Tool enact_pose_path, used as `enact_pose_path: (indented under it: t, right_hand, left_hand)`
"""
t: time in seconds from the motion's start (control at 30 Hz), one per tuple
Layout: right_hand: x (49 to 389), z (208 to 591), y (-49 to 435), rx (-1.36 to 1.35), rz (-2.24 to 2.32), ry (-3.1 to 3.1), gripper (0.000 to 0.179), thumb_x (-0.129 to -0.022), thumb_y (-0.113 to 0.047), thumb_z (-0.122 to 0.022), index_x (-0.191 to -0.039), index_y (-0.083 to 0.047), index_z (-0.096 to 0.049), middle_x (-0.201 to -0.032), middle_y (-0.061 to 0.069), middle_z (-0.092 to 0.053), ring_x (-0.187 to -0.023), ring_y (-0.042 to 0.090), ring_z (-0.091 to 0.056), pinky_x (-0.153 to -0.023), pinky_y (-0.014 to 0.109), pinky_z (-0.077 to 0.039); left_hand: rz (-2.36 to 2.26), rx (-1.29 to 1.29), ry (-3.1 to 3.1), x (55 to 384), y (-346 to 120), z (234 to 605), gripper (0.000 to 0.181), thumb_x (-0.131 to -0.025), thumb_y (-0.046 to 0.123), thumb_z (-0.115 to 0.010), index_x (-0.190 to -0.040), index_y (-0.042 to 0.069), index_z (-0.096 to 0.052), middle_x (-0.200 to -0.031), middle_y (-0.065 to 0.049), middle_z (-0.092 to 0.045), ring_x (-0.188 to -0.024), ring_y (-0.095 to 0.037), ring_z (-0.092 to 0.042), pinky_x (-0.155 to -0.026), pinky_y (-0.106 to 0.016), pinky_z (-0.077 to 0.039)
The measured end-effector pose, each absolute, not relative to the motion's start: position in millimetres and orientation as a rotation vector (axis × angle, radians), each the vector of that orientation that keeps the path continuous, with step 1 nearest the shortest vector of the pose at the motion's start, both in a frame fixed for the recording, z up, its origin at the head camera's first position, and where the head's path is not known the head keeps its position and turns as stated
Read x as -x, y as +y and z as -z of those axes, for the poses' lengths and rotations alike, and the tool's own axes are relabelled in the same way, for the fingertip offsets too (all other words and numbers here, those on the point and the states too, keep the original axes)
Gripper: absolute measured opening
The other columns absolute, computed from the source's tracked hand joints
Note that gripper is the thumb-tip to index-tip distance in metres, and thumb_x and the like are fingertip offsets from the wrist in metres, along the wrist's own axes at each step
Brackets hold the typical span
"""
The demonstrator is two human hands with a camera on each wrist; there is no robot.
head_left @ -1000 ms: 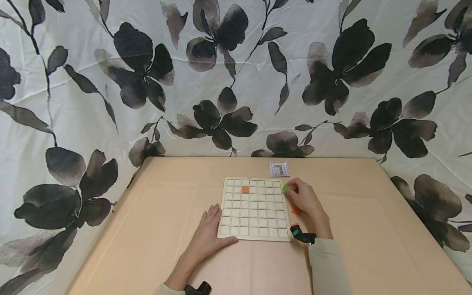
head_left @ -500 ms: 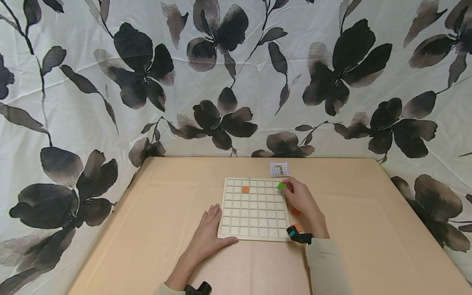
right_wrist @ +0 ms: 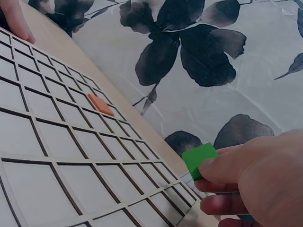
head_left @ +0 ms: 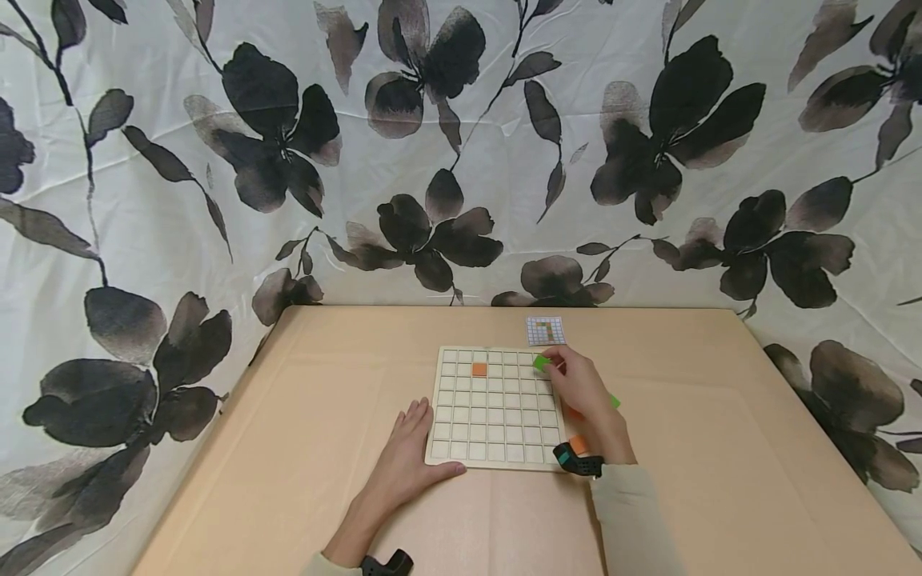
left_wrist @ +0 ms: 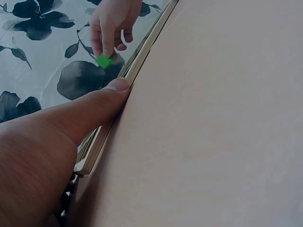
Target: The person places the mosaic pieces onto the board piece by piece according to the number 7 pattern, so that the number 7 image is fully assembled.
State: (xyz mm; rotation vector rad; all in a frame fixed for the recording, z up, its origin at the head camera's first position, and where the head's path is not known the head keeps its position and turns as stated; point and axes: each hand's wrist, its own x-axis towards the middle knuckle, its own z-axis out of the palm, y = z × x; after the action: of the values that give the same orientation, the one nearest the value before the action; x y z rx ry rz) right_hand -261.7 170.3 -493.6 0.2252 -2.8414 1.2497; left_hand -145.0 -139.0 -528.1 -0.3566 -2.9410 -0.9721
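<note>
grid board [head_left: 479,437]: one orange tile [head_left: 479,370] placed; right hand [head_left: 579,384] fingers pinched a green tile [head_left: 540,363], unplaced, loose orange piece [head_left: 579,444] behind them; left hand [head_left: 409,450] lay straight-fingered.

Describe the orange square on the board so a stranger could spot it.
On the tan table lies a pale gridded board. The orange square sits near the board's far edge, left of its middle. It's the only coloured square resting on that board: the right hand pinches the green square, and another orange piece lies beside the board's right edge.
</note>
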Motion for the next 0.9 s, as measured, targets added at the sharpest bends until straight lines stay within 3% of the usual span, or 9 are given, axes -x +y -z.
enact_pose_path:
  t: [0.9]
  right_hand:
    - [267.2, 502.0, 139.2, -0.339, -1.233, -2.847, 0.024, -0.099, -0.012, -0.059, -0.122, -0.007, -0.065, -0.100, 0.007, -0.068, -0.084, 0.017, -0.058, -0.072, 0.029, -0.052]
  left_hand:
    - [0.960, 0.353, -2.938, 144.3, -137.3, 527.8, 0.116, -0.072, 0.067, -0.078, -0.152, -0.005, -0.036, -0.163, -0.021, -0.029, -0.155, -0.034, -0.021, -0.131, -0.048, -0.015]
